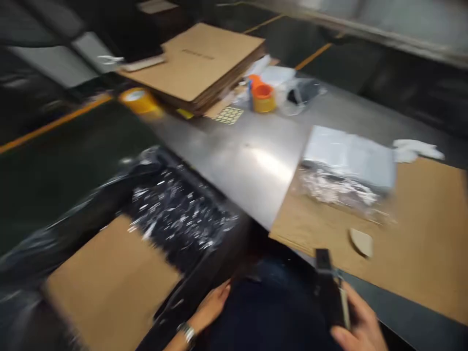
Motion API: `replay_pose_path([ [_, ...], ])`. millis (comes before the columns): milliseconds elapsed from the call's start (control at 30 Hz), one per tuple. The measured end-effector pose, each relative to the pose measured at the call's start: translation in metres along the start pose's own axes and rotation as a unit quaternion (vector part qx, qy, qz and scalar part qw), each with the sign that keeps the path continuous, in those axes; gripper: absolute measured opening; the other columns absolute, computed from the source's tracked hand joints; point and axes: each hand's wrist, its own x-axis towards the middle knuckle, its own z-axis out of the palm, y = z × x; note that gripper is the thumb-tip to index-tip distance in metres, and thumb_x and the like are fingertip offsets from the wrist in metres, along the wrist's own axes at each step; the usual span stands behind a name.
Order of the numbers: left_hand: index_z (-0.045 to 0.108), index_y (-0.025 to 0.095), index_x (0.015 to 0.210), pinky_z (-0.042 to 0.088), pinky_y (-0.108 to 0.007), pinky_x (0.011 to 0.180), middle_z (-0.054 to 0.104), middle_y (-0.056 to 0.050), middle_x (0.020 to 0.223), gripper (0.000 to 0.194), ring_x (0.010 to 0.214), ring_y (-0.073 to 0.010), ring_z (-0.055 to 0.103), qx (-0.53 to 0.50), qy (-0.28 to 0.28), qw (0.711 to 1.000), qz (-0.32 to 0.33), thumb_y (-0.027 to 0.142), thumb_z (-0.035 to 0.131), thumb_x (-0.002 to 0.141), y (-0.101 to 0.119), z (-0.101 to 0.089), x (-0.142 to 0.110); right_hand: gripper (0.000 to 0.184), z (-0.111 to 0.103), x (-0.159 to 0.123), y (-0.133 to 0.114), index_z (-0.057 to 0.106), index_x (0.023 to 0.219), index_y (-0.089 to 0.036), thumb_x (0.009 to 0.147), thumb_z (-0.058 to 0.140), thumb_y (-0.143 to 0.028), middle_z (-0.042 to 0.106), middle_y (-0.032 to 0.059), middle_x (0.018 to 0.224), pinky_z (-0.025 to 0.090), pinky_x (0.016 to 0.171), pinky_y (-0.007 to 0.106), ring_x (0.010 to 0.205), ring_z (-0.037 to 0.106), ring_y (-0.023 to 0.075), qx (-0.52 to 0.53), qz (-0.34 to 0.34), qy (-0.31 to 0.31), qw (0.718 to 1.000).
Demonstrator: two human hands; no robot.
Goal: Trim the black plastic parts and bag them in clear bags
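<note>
My right hand (360, 321), at the bottom right, is closed on a black block-like piece (329, 287) with a pale strip along its side; its exact kind is blurred. The piece stands upright in front of the worktable's near edge. My left hand (212, 304) hangs low at the bottom centre, beside the near side of a black-lined container (197, 282). A watch (187, 334) is on that wrist. The left fingers are partly hidden and smeared, and no held thing shows. Inside the container are a brown cardboard sheet (113, 287) and several shiny black plastic-wrapped items (179, 214).
A metal table (237, 151) bears a cardboard stack (204, 58), a tape dispenser (263, 95) and a yellow tape roll (139, 100). On the right, clear plastic bags (347, 161), a small pale rounded piece (361, 242) and a white glove-like cloth (417, 148) lie on a cardboard sheet (424, 234).
</note>
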Motion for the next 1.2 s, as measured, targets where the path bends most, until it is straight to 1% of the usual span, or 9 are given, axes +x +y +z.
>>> replay_pose_path([
  [133,0.063,0.023,0.108,0.030,-0.047,0.102,0.062,-0.010,0.114,0.047,0.114,-0.0330,0.049,0.037,0.014,0.990,0.133,0.054,0.052,0.075,0.079,-0.001,-0.007,0.049,-0.016,0.008,-0.022,0.051,0.117,-0.020,0.077,0.060,-0.046,0.064,0.0058,0.097,0.050,0.079,0.032,0.093,0.060,0.0251,0.171,0.010,-0.054,0.984],
  [200,0.057,0.025,0.117,0.037,-0.042,0.096,0.060,-0.009,0.116,0.048,0.107,-0.0284,0.053,-0.070,-0.040,0.975,0.205,0.052,0.053,0.078,0.129,0.007,-0.016,0.042,-0.021,0.009,-0.033,0.052,0.116,-0.021,0.078,0.061,-0.036,0.063,0.0045,0.100,0.049,0.079,0.029,0.093,0.059,0.0221,0.173,0.037,-0.033,0.984],
  [267,0.051,0.024,0.123,0.042,-0.040,0.089,0.059,-0.010,0.116,0.061,0.102,-0.0274,0.055,-0.233,-0.120,0.928,0.266,0.062,0.050,0.075,0.174,0.024,-0.025,0.041,-0.021,0.006,-0.041,0.052,0.115,-0.022,0.077,0.063,-0.031,0.061,0.0041,0.105,0.049,0.077,0.026,0.094,0.059,0.0204,0.163,0.050,-0.015,0.985],
  [333,0.054,0.020,0.119,0.040,-0.040,0.093,0.058,-0.011,0.117,0.072,0.107,-0.0286,0.052,-0.391,-0.206,0.861,0.252,0.072,0.045,0.070,0.210,0.046,-0.032,0.042,-0.018,0.004,-0.045,0.052,0.115,-0.023,0.076,0.064,-0.033,0.061,0.0046,0.107,0.049,0.076,0.026,0.096,0.058,0.0208,0.159,0.049,0.003,0.986],
  [433,0.064,0.016,0.097,0.045,-0.037,0.086,0.065,-0.009,0.094,0.054,0.087,-0.0222,0.059,-0.526,-0.263,0.801,0.108,0.063,0.047,0.077,0.243,0.072,-0.038,0.048,-0.012,0.000,-0.043,0.051,0.120,-0.022,0.078,0.061,-0.044,0.061,0.0060,0.106,0.049,0.078,0.028,0.095,0.059,0.0223,0.170,0.020,0.045,0.984],
  [533,0.064,0.016,0.098,0.050,-0.031,0.074,0.064,-0.005,0.077,0.050,0.074,-0.0173,0.060,-0.599,-0.269,0.754,0.025,0.059,0.044,0.081,0.259,0.079,-0.038,0.044,-0.012,-0.006,-0.036,0.047,0.123,-0.020,0.090,0.042,-0.048,0.063,0.0026,0.081,0.049,0.065,0.025,0.066,0.061,0.0158,0.190,0.046,0.097,0.976],
  [633,0.058,0.020,0.110,0.050,-0.026,0.065,0.063,-0.003,0.074,0.050,0.065,-0.0143,0.059,-0.613,-0.239,0.752,0.044,0.058,0.042,0.082,0.268,0.073,-0.035,0.037,-0.020,-0.017,-0.034,0.049,0.113,-0.019,0.095,0.028,-0.044,0.057,-0.0018,0.064,0.042,0.049,0.022,0.044,0.048,0.0101,0.195,0.091,0.097,0.972],
  [867,0.057,0.021,0.108,0.046,-0.022,0.051,0.060,-0.002,0.070,0.052,0.056,-0.0133,0.056,-0.605,-0.198,0.764,0.100,0.061,0.037,0.081,0.278,0.062,-0.031,0.039,-0.035,-0.032,-0.050,0.052,0.079,-0.023,0.094,0.027,-0.049,0.055,-0.0038,0.055,0.038,0.049,0.021,0.047,0.048,0.0100,0.181,0.120,-0.140,0.966],
  [1200,0.057,0.019,0.105,0.045,-0.021,0.050,0.059,-0.003,0.067,0.052,0.054,-0.0128,0.056,-0.598,-0.188,0.769,0.128,0.060,0.033,0.083,0.280,0.062,-0.030,0.043,-0.033,-0.024,-0.058,0.053,0.076,-0.025,0.094,0.024,-0.050,0.053,-0.0030,0.048,0.038,0.064,0.028,0.060,0.049,0.0155,0.092,0.128,-0.163,0.974],
])
